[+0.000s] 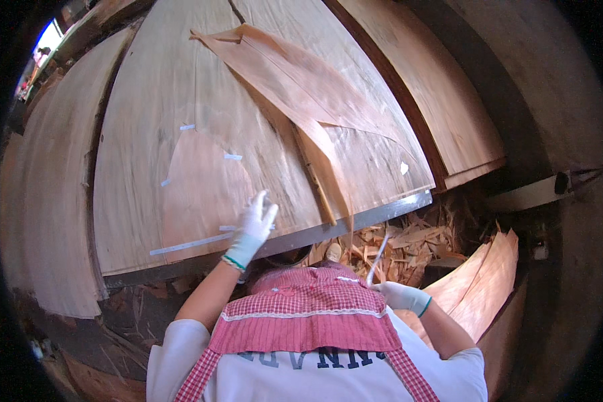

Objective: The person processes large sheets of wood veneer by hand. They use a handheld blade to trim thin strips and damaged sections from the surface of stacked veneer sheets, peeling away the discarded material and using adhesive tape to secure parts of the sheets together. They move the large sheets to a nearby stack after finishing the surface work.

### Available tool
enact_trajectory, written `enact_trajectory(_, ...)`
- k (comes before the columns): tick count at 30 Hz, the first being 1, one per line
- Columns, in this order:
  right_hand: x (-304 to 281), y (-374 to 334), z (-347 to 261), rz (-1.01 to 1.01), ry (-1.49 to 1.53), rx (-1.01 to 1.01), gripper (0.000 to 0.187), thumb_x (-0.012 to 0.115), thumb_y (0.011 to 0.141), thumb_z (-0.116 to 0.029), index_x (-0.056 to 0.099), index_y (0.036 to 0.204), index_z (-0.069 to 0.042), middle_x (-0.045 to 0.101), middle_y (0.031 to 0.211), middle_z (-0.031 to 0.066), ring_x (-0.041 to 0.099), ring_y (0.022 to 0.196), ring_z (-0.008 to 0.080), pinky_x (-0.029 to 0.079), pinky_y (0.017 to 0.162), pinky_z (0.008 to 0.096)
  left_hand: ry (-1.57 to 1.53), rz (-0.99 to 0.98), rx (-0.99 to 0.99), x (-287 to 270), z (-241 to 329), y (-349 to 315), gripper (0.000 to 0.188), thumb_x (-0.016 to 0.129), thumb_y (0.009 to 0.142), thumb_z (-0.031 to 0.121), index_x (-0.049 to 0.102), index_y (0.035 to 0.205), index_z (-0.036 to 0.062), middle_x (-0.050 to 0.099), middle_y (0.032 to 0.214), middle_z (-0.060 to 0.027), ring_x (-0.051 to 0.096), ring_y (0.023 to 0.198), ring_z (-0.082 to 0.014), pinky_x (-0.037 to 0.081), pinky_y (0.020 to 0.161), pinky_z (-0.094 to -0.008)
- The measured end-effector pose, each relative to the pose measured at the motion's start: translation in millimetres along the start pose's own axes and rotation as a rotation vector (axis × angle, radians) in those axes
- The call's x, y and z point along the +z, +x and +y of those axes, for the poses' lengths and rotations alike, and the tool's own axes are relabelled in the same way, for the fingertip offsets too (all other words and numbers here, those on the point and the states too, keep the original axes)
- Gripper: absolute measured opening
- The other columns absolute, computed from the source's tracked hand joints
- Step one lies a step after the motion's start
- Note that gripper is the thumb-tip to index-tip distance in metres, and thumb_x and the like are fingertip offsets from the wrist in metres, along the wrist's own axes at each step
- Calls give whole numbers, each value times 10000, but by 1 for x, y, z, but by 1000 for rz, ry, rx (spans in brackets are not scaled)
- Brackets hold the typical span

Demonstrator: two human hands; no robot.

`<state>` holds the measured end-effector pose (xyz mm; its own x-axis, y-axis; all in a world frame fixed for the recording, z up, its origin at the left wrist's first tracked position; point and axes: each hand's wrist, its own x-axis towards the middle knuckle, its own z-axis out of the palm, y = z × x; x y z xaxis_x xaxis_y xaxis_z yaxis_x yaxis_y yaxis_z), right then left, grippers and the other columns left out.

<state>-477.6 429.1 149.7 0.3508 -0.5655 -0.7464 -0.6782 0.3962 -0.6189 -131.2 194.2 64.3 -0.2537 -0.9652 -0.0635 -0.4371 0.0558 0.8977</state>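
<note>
My left hand (254,224), in a white glove with a green-edged cuff, is over the near edge of a large wood veneer sheet (141,167); its fingers are apart and nothing shows in them. Beside it lies a pinkish veneer patch (204,191) with short whitish tape pieces (232,157) around its edges. A longer tape strip (191,245) runs along its near side. My right hand (400,297), gloved too, is close to my apron at the right, closed on the lower end of a thin white strip (378,258) that points upward.
A loose, curled veneer piece (281,74) lies across the sheet, with a narrow wooden stick (321,194) near its lower end. Veneer scraps (409,248) cover the floor beyond the table edge (382,209). More veneer stacks (435,87) stand right and left. A bent veneer sheet (482,285) leans at the right.
</note>
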Motion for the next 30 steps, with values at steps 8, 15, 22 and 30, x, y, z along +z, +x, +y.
enact_trajectory(8,-88,1,60,-27,-260,-147,452,647,804,-110,558,1243,-51,646,1090,229,612,1026,392,487,858,413,625,-53,-181,148,67,54,868,639,836,435,168,1496,127,551,1144,-282,636,895,-419,526,779,-502)
enact_trajectory(15,-182,-8,146,-50,-203,-360,409,734,805,-159,604,1177,-49,673,905,115,639,787,186,527,733,325,587,250,-372,156,74,49,698,552,759,104,328,1418,159,507,1066,-264,610,840,-430,503,712,-539)
enact_trajectory(22,-276,47,86,460,200,-312,212,643,901,-142,622,1041,15,641,873,41,560,794,102,476,735,268,283,620,-357,74,32,25,536,612,892,214,440,1341,-22,568,1184,-199,574,1093,-349,463,942,-452)
enact_trajectory(30,-217,52,-88,425,-4,-813,165,591,933,-119,649,1041,-9,610,955,107,580,870,193,458,795,277,-1959,296,45,4,86,211,272,425,993,230,618,993,39,676,961,-138,642,907,-284,551,827,-428)
